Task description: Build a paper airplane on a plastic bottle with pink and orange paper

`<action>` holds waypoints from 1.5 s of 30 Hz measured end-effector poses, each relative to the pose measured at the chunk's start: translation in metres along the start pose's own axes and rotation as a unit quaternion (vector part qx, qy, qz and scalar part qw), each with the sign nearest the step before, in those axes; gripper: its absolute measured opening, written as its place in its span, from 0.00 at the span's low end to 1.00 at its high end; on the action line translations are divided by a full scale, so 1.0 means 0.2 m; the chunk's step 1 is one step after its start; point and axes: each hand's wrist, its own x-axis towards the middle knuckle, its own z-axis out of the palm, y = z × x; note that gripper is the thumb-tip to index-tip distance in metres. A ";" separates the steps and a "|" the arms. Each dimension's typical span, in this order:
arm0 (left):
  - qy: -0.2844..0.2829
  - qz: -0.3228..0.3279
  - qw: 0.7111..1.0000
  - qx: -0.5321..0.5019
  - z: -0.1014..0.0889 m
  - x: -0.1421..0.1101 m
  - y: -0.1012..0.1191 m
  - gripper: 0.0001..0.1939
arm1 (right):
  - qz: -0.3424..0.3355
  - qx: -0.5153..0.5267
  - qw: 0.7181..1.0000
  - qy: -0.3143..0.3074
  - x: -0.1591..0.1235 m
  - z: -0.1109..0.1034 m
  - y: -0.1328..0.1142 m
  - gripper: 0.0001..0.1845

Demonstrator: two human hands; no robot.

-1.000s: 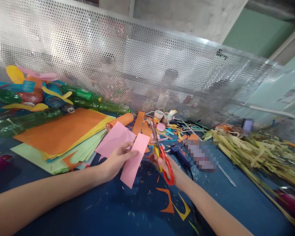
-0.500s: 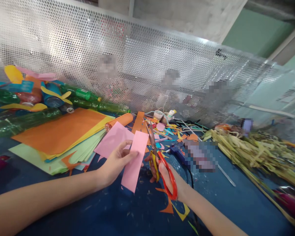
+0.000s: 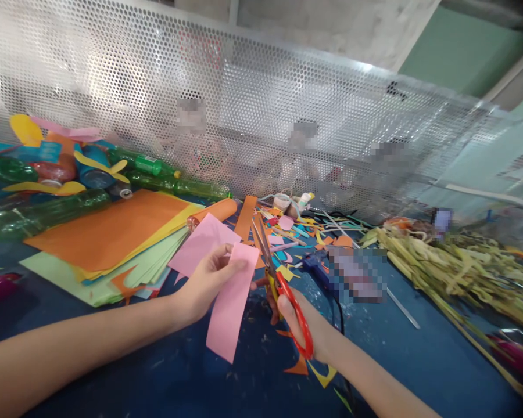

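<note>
Pink paper strip lower, scissors tips farther left than half a second ago

Your left hand pinches the one strip near its upper end, thumb on the near face, the lower end hanging free above the blue tabletop. Your right hand is wrapped around the two handles of one pair of scissors, one red and one yellow; their two blades point up and left, slightly parted, just beside the strip's right edge. You have one larger pink sheet lying behind your left hand.

To your left is one stack of coloured paper, with an orange sheet on top, and behind it several green plastic bottles, too overlapped to count surely. To your right are one blue glue gun and one heap of corn husks. Near your right forearm lie one orange offcut and one yellow offcut. Three blurred people show through the perforated sheet.
</note>
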 end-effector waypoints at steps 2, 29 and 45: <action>0.030 0.026 0.999 0.000 0.02 0.03 0.02 0.07 | 0.037 0.043 0.998 -0.001 0.00 0.01 0.02 0.30; 0.061 0.096 0.981 0.158 0.09 0.12 -0.01 0.12 | 0.009 0.005 1.000 0.001 0.00 0.00 -0.06 0.29; 0.097 0.142 0.949 0.263 0.06 0.12 -0.04 0.12 | -0.054 -0.053 0.997 0.003 0.02 -0.02 -0.02 0.26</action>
